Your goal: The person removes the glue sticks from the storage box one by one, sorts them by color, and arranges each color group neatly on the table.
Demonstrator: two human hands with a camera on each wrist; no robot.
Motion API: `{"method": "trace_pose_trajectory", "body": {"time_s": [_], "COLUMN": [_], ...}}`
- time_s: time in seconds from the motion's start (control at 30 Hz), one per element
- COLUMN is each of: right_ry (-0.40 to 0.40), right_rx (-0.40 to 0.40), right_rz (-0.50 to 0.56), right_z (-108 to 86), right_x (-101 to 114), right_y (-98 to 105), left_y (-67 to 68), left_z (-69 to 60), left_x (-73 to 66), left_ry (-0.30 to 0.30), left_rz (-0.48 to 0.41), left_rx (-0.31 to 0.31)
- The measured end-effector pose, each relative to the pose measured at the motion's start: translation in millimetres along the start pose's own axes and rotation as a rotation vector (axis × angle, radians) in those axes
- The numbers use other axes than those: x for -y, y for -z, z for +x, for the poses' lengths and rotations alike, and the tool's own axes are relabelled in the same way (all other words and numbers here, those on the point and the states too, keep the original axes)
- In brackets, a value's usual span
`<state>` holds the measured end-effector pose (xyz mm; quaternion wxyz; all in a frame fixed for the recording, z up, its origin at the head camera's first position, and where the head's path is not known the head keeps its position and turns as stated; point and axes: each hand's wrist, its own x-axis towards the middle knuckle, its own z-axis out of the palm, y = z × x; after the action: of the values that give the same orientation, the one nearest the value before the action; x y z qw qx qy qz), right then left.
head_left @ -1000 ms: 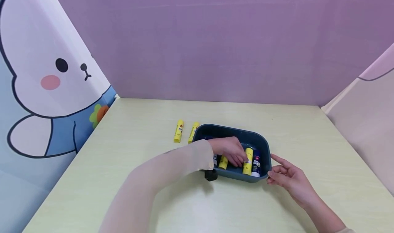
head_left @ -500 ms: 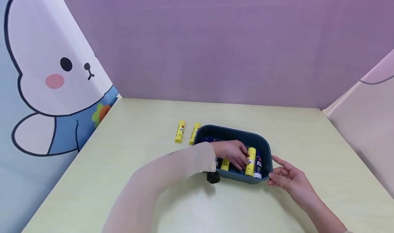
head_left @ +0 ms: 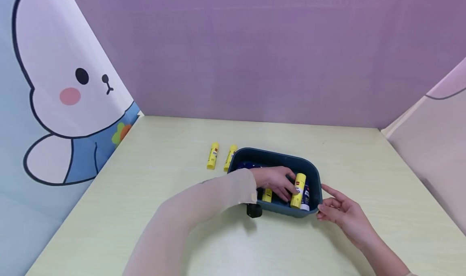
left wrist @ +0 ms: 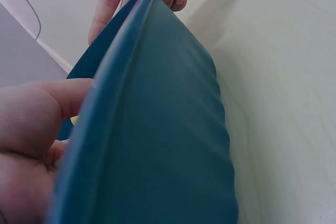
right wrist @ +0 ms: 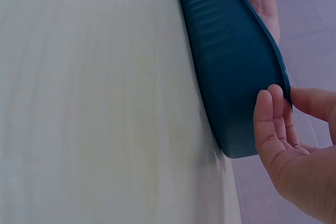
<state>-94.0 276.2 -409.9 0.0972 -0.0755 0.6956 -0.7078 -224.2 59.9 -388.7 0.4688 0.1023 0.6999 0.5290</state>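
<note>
My left hand [head_left: 277,181] reaches into a dark teal plastic bin [head_left: 291,159], its fingers at a yellow glue stick [head_left: 298,190] that leans near the right end. Its grip is partly hidden. Right beside that stick lies a dark blue glue stick [head_left: 306,197] with a white end. Another yellow glue stick [head_left: 267,195] shows under the left hand, and dark blue ones [head_left: 247,165] lie at the bin's left end. With thumb and fingers, my right hand [right wrist: 299,150] pinches the bin's right rim. In the left wrist view the bin's wall [left wrist: 168,119] hides most of the contents.
Two yellow glue sticks, one farther left [head_left: 212,156] and one beside the bin [head_left: 230,158], lie on the pale table [head_left: 174,142]. A purple backdrop [head_left: 255,57] rises behind, with a cartoon panel [head_left: 65,118] on the left. A black device [head_left: 254,210] sits under the left wrist.
The leaning yellow glue stick has shifted slightly right and tilted toward the blue one as my left hand moved with it. My right hand stays at the rim. The view has turned slightly.
</note>
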Motion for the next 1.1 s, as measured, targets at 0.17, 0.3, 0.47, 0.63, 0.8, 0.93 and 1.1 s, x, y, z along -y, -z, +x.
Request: {"method": "trace_pose_trajectory", "body": {"time_s": [0.17, 0.3, 0.47, 0.63, 0.8, 0.93, 1.1], "right_ry": [0.012, 0.018, 0.005, -0.031, -0.017, -0.009, -0.018], "right_rx": [0.012, 0.012, 0.008, -0.013, -0.01, -0.009, -0.018], "right_rz": [0.026, 0.021, -0.006, -0.043, -0.04, -0.035, -0.046], "right_z": [-1.1, -1.6, -2.1, -3.5, -4.6, -4.7, -4.3], "right_x": [0.7, 4.2, 10.8, 15.8, 16.2, 16.0, 16.7], "right_y": [2.3, 1.6, -0.6, -2.2, -1.8, -2.1, -2.4], "left_y": [-2.1, -1.9, 0.7, 7.2, 12.4, 18.3, 29.4], "left_z": [-2.5, -4.4, -9.6, -17.2, -24.4, -29.8, -38.5], "left_x": [-1.4, -3.4, -7.9, -13.5, -18.6, -21.2, -24.0], "left_ry": [-0.008, -0.025, -0.048, -0.094, -0.136, -0.177, -0.22], "left_rz": [-0.014, -0.018, 0.006, 0.014, 0.002, -0.01, -0.037], "left_rx": [0.002, 0.006, -0.004, -0.039, -0.058, -0.066, -0.099]}}
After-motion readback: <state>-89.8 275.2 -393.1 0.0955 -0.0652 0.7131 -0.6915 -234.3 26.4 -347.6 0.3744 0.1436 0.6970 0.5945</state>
